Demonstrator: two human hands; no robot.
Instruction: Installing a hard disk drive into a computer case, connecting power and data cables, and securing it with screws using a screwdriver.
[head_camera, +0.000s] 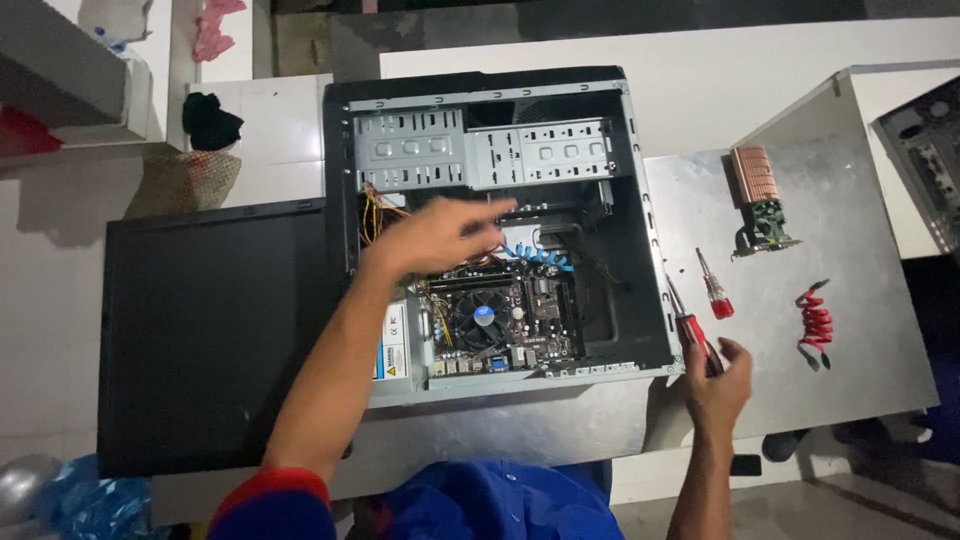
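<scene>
Over the open computer case (490, 225), seen from the head camera, the left hand (440, 238) hovers with fingers spread loosely, holding nothing, just above the blue cables (535, 255) and the motherboard (500, 320) with its round cooler fan (483, 318). At the near right corner of the case, the right hand (718, 385) closes around a red-handled screwdriver (692, 335), which lies on the counter (870, 350) beside the case wall. Its long axis runs near-to-far, tilted slightly left, with the tip pointing far and the handle toward the person. The step in hand looks like picking up the tool while the other hand works inside; the next move would call for lifting the screwdriver clear. A smaller red screwdriver (714, 290), coiled red cable (816, 322) and graphics card (762, 200) lie farther right. A black side panel (210, 330) rests left.
</scene>
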